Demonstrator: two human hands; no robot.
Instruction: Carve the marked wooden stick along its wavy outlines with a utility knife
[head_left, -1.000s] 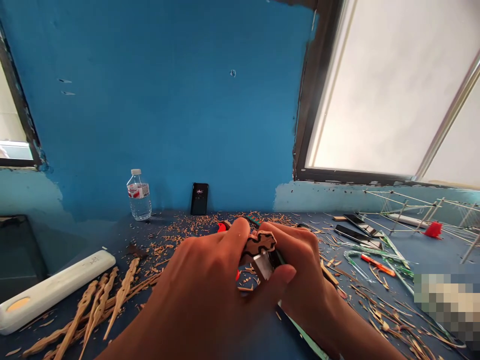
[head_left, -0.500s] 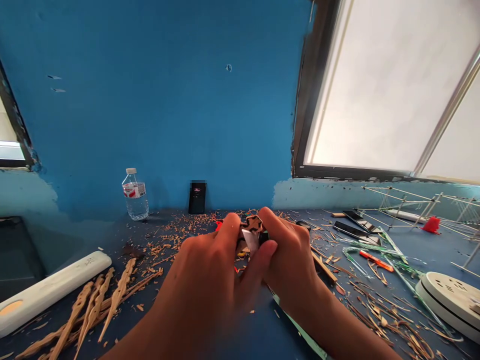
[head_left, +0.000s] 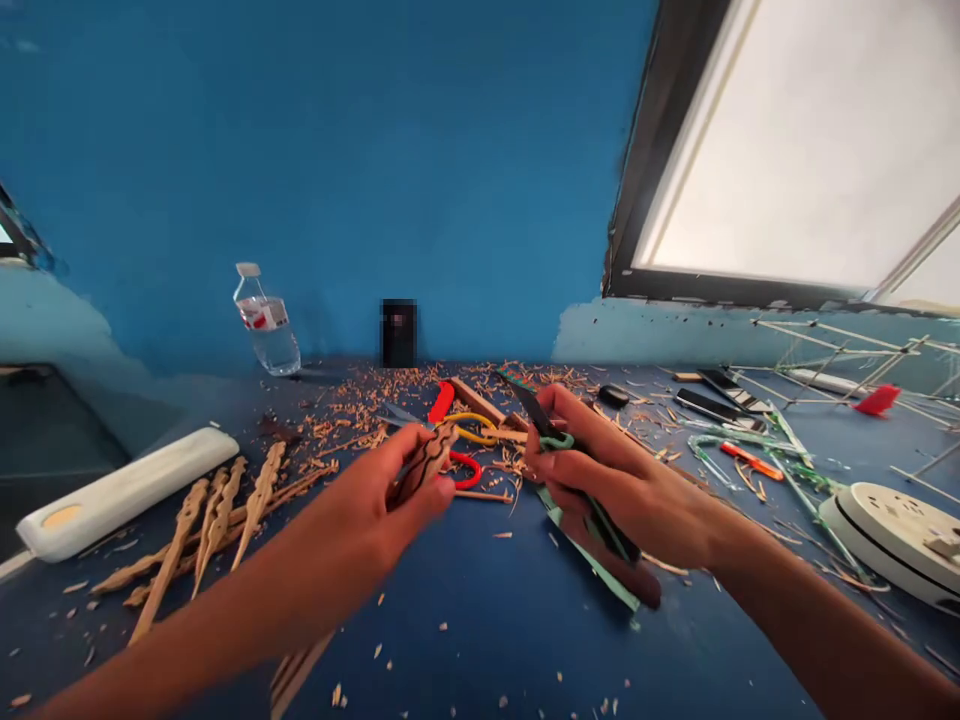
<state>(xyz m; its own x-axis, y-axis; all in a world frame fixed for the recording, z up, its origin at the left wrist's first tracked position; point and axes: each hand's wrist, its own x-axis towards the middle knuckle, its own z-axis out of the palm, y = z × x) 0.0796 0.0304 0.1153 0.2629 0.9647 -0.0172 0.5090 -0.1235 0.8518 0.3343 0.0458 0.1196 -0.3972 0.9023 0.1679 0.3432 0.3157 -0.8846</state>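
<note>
My left hand is closed around a wooden stick marked with dark wavy lines. A striped wooden end shows below my left forearm, probably of the same stick. My right hand grips a knife with a dark blade pointing up and left; its greenish-black handle is partly hidden in the palm. Stick and blade are apart. Between and beyond my hands lie scissors with red and yellow loops, a red-handled item and wood shavings.
Carved wooden sticks and a long white device lie left. A water bottle and a dark box stand by the wall. At right are a round white socket unit, an orange cutter and a thin rod frame.
My hands, close together before with the blade at the wood, have separated left and right. The knife now stands away from the stick. The view has tipped downward.
</note>
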